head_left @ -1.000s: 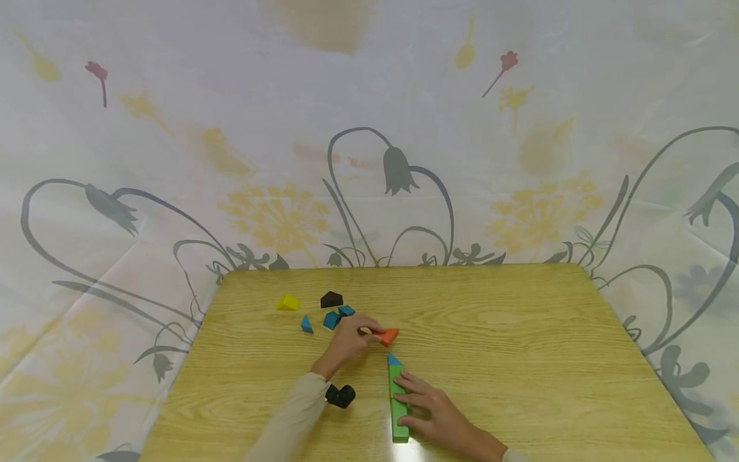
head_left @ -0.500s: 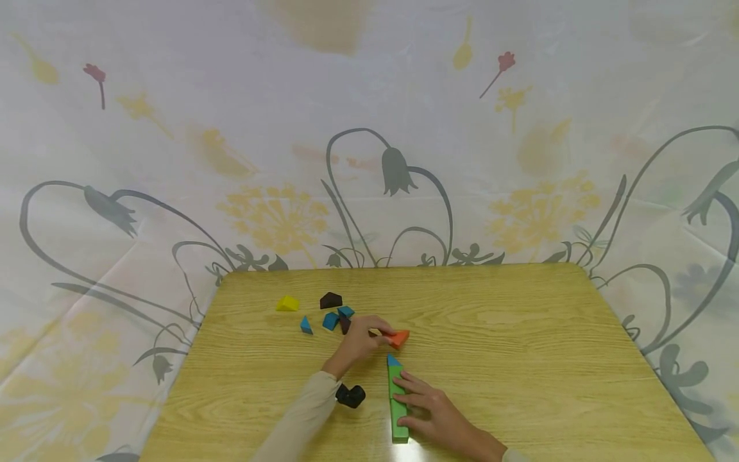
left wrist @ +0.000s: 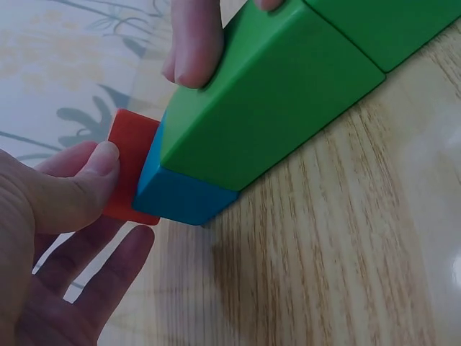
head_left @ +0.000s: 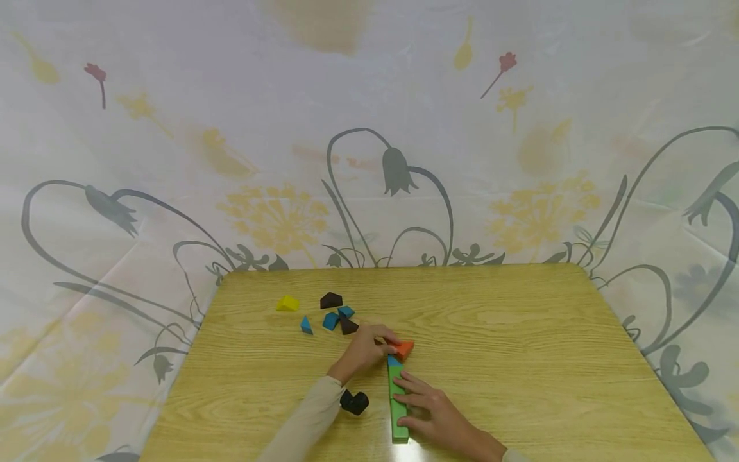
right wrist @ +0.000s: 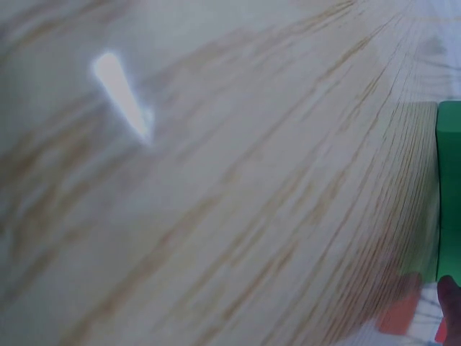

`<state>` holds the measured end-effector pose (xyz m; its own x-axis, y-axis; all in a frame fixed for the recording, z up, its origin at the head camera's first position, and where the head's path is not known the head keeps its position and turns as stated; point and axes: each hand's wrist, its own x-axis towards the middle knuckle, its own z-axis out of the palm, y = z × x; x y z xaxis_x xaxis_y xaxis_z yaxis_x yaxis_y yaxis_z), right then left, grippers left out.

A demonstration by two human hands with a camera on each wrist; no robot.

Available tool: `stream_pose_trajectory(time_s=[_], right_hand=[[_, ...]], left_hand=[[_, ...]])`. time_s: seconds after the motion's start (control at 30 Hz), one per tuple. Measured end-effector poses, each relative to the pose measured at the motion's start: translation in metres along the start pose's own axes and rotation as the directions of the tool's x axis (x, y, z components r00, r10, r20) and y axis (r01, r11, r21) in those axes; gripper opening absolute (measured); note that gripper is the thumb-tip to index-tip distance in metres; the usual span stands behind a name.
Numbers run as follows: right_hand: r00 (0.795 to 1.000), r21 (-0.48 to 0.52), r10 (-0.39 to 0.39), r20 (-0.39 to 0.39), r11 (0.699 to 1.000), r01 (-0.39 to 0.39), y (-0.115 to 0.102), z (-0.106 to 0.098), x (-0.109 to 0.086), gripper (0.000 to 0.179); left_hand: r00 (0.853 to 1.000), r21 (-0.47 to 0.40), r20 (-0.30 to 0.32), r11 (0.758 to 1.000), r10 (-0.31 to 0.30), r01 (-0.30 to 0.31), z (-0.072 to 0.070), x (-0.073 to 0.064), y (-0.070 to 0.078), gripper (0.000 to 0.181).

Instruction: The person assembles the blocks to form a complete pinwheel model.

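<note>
My left hand (head_left: 366, 350) pinches an orange-red triangular block (head_left: 404, 350) between thumb and fingers. The left wrist view shows that block (left wrist: 132, 162) against the blue block (left wrist: 184, 194), though I cannot tell whether they touch. The blue triangular block (head_left: 394, 361) sits at the far end of two green blocks (head_left: 398, 410), which lie end to end in a row. Relaxed fingers of my right hand (head_left: 439, 414) rest on the green blocks from the right side. At the right wrist view's edge, part of a green block (right wrist: 450, 187) shows.
Back left on the wooden table (head_left: 519, 333) lie a yellow block (head_left: 287, 303), a dark brown block (head_left: 331, 300), another dark brown block (head_left: 348, 325) and several small blue blocks (head_left: 331, 321). A black device (head_left: 355, 403) is worn at the left wrist. A patterned cloth (head_left: 369, 83) hangs behind.
My left hand has brought the orange-red block rightward and then nearer, up to the blue block's tip. The right hand stays on the green blocks.
</note>
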<state>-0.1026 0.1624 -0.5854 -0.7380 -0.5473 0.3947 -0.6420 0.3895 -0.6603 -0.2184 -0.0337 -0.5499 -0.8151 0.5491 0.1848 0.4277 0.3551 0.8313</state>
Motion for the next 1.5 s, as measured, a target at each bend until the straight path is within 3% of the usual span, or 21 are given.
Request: stream_pose_trajectory(time_s=[0.4, 0.77, 1.0, 1.5], right_hand=[[1.0, -0.002, -0.009, -0.003, 1.0, 0.009, 0.0029, 0.002, -0.0007, 0.041], [1.0, 0.044, -0.006, 0.012, 0.999, 0.006, 0.0002, 0.001, 0.0001, 0.04], [0.999, 0.037, 0.029, 0.017, 0.999, -0.029, 0.0004, 0.0002, 0.0001, 0.041], [1.0, 0.024, 0.021, 0.015, 0.999, -0.021, -0.0012, -0.0003, 0.0005, 0.041]], left_hand=[[0.996, -0.001, 0.068, 0.999, -0.053, 0.053, 0.0047, -0.0031, -0.0033, 0.013], [0.99, 0.028, 0.128, 0.998, -0.055, 0.052, 0.0007, -0.006, -0.0072, 0.014], [0.99, 0.036, 0.133, 0.999, -0.037, 0.033, -0.0002, -0.0064, -0.0061, 0.015], [0.991, 0.043, 0.131, 0.999, -0.007, 0.002, -0.0019, -0.0082, -0.0044, 0.013]])
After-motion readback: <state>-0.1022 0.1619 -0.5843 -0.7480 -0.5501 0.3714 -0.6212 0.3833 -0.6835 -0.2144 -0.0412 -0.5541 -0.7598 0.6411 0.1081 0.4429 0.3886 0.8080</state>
